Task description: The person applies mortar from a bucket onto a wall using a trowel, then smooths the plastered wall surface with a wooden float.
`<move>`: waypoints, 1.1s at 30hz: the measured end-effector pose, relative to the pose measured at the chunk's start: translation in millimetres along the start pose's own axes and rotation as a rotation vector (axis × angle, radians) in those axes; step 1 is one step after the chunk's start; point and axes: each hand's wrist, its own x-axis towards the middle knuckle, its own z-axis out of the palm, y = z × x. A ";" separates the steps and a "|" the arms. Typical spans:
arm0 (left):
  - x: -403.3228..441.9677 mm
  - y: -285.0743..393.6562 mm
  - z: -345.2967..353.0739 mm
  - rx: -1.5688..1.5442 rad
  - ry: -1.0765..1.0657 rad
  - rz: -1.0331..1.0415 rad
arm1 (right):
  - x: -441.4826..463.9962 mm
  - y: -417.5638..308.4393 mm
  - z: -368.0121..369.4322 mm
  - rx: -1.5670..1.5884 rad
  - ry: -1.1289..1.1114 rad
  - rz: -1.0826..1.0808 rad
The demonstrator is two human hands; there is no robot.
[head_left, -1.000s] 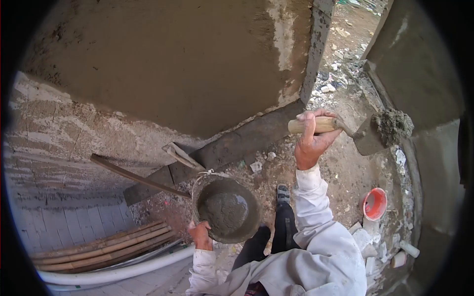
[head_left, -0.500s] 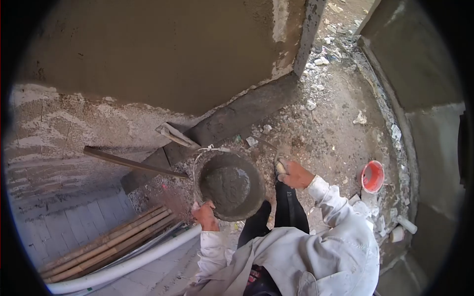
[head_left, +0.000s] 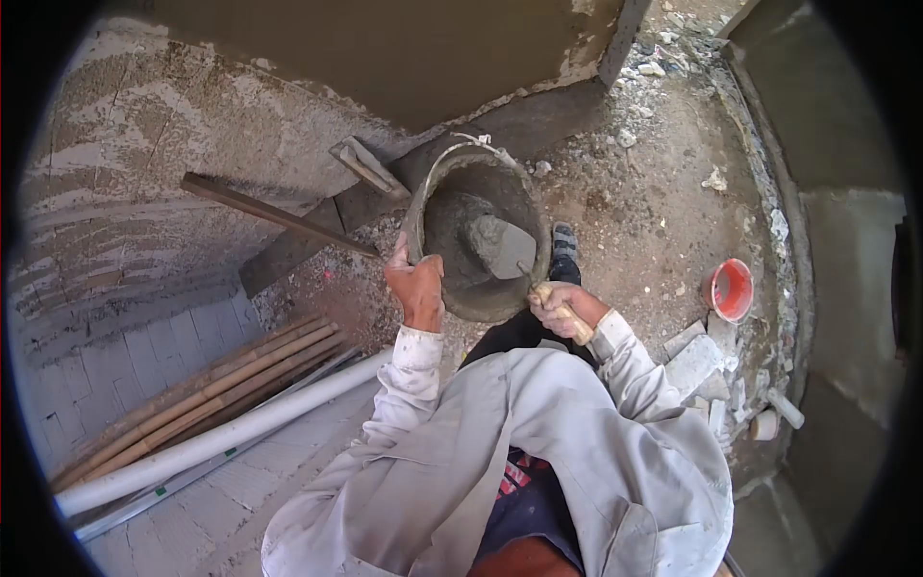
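A bucket with grey mortar inside is tilted in front of me. My left hand grips its near-left rim, thumb over the edge. In my right hand is the wooden handle of a trowel. The trowel's blade lies inside the bucket, with a lump of mortar on its left part. My right fingers are wrapped around the handle at the bucket's right rim.
A wooden strip leans left of the bucket, near a small wooden block. Bamboo poles and a white pipe lie at lower left. A red bucket and rubble are at right. Wet plaster covers the wall.
The bucket has tipped and shifted up and right in view. My right hand has brought the trowel from beside the bucket into it, and mortar now sits on the blade.
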 end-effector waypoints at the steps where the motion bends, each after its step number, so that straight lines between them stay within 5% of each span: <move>1: 4.4 0.7 2.3 -0.011 -0.001 0.007 | -2.6 1.4 4.9 -0.109 0.070 -0.068; 11: 30.7 -26.1 -4.1 -0.017 0.106 -0.064 | -13.8 -72.1 58.8 0.227 -0.148 -0.497; 16: 34.4 -28.4 -13.6 -0.014 0.171 -0.095 | -57.5 -148.2 165.4 -0.221 -0.128 -1.104; 21: 36.1 -22.8 -19.0 -0.024 0.312 -0.051 | -79.1 -246.7 257.6 -0.651 0.145 -1.880; 24: 27.4 -3.0 -11.8 -0.037 0.365 -0.026 | -81.4 -321.3 294.4 -0.606 0.557 -2.297; 27: 21.0 22.0 0.4 -0.066 0.426 0.028 | -57.6 -415.8 282.1 -0.643 1.072 -2.482; 29: 31.0 28.9 6.0 -0.074 0.467 0.052 | -30.3 -482.4 244.3 -0.847 1.472 -2.473; 31: 27.2 23.3 4.4 -0.034 0.501 0.014 | -5.4 -513.6 199.3 -1.283 1.799 -2.097; 33: 26.0 36.2 9.8 -0.053 0.462 0.013 | 15.7 -495.4 163.8 -1.904 1.630 -1.211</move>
